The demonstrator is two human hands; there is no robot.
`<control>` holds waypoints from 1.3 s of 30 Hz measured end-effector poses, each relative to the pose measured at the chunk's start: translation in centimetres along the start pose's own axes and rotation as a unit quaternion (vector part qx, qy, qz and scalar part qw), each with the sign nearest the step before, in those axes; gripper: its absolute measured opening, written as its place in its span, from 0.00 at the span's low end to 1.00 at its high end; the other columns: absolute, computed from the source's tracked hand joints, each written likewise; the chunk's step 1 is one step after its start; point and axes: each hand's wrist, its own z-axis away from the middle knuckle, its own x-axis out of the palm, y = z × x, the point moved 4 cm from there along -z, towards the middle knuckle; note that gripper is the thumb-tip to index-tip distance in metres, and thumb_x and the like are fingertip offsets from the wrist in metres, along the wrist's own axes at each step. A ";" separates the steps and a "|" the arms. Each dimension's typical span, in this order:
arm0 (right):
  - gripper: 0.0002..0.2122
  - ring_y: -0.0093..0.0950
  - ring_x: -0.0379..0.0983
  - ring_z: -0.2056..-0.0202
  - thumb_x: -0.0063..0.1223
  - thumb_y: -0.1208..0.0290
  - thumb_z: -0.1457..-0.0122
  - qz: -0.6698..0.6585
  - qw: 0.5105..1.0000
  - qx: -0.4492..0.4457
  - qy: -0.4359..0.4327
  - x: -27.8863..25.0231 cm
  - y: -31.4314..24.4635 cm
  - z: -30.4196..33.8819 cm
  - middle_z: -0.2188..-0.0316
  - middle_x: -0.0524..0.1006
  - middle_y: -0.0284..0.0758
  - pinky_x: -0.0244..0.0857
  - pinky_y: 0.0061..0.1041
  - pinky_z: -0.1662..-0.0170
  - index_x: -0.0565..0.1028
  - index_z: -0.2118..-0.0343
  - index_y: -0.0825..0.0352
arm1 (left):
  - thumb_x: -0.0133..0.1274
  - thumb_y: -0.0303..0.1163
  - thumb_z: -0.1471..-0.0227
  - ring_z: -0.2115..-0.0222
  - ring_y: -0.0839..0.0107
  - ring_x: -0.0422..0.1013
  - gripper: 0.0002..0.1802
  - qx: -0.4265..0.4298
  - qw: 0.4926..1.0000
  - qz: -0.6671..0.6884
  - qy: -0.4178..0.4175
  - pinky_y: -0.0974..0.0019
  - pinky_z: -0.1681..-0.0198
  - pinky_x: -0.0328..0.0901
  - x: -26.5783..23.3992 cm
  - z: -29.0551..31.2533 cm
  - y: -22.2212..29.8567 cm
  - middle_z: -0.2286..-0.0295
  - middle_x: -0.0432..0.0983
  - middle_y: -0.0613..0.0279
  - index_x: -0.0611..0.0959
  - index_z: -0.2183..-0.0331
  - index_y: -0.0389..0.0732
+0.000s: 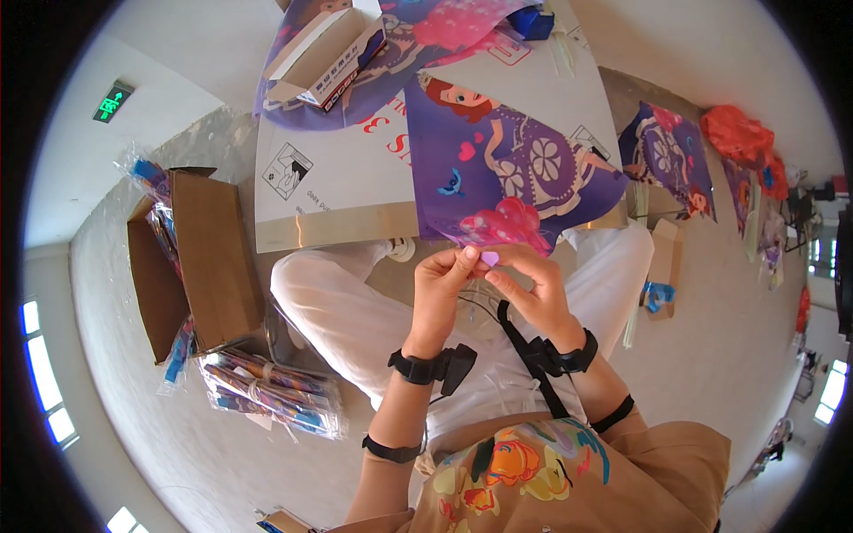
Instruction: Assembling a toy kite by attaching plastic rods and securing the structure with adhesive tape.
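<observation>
Nearest us, below the tabletop's front edge and between the spread knees of the white trousers (342,293), we see two hands brought close together. The left hand (435,291) has thumb and forefinger pinched together on a small purple piece (490,258); on the right hand (542,298) the thumb stands a little apart from the forefinger, which reaches to that piece, and we cannot tell whether those fingers grip anything. The piece sits right by the near edge of a purple printed sheet (520,169), which spreads over the right half of the tabletop (355,200) and juts past its front edge. Bare room lies to the sheet's left. The printed figure's head points far left and its skirt near right, so we read its long axis as slanting that way. On the floor to our left lie a plastic-wrapped bundle (271,391) and an open cardboard box (213,258); to our right stands a smaller carton (665,253). Farther off, another printed sheet (426,44) and a long white box (329,53) resting on it take up the tabletop's far left, while a similar sheet (668,155) and a red bag (737,133) lie beyond the right edge.
</observation>
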 end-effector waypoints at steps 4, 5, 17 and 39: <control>0.09 0.30 0.75 0.61 0.58 0.74 0.46 0.020 1.000 -0.016 0.008 -0.1 -0.1 -0.2 0.63 0.79 0.36 0.65 0.27 0.57 0.77 0.62 0.69 | 0.55 0.38 0.44 0.72 0.80 0.70 0.15 -0.009 1.000 0.003 0.009 0.74 0.64 0.64 -0.2 -0.2 -0.2 0.75 0.78 0.66 0.82 0.74 0.36; 0.09 0.30 0.75 0.62 0.58 0.74 0.45 0.024 0.999 -0.031 0.014 -0.1 -0.2 -0.3 0.65 0.79 0.36 0.66 0.26 0.58 0.77 0.62 0.69 | 0.55 0.38 0.44 0.72 0.80 0.70 0.15 -0.009 1.000 0.003 0.009 0.74 0.64 0.64 -0.2 -0.1 -0.2 0.75 0.78 0.66 0.82 0.74 0.36; 0.05 0.21 0.71 0.66 0.55 0.76 0.43 -0.082 0.994 0.064 0.024 -0.4 -0.8 -0.7 0.69 0.76 0.33 0.64 0.21 0.62 0.74 0.69 0.73 | 0.57 0.33 0.46 0.70 0.82 0.70 0.09 0.013 1.000 -0.023 -0.004 0.76 0.63 0.64 0.4 0.4 0.7 0.73 0.77 0.69 0.80 0.73 0.37; 0.04 0.22 0.72 0.65 0.58 0.77 0.46 -0.097 0.993 0.060 -0.009 -0.8 -0.4 -1.1 0.68 0.76 0.33 0.64 0.21 0.60 0.76 0.70 0.73 | 0.53 0.32 0.44 0.70 0.80 0.70 0.08 -0.013 0.999 -0.036 -0.022 0.73 0.62 0.65 0.4 0.6 0.9 0.73 0.76 0.69 0.78 0.73 0.39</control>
